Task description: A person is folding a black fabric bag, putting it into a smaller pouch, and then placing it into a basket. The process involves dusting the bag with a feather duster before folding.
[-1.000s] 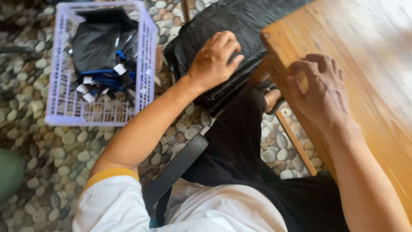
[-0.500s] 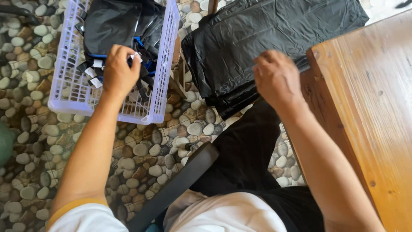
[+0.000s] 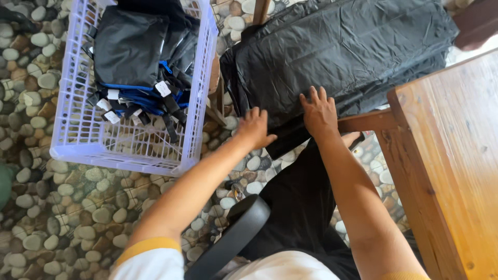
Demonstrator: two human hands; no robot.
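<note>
A stack of black plastic bags lies on a low support beside a wooden table. My left hand rests at the stack's near left edge, fingers spread on the black plastic. My right hand lies flat on the stack's near edge, fingers apart, holding nothing. To the left stands a white plastic crate with folded black and blue items bearing small white tags.
The wooden table fills the right side, with a rail running toward my right hand. The floor is pebble stone. A black chair armrest juts out near my lap. A wooden leg stands between crate and stack.
My left hand has left the crate and moved right onto the stack of black bags. My right hand has slid down to the stack's near edge. The view has shifted.
</note>
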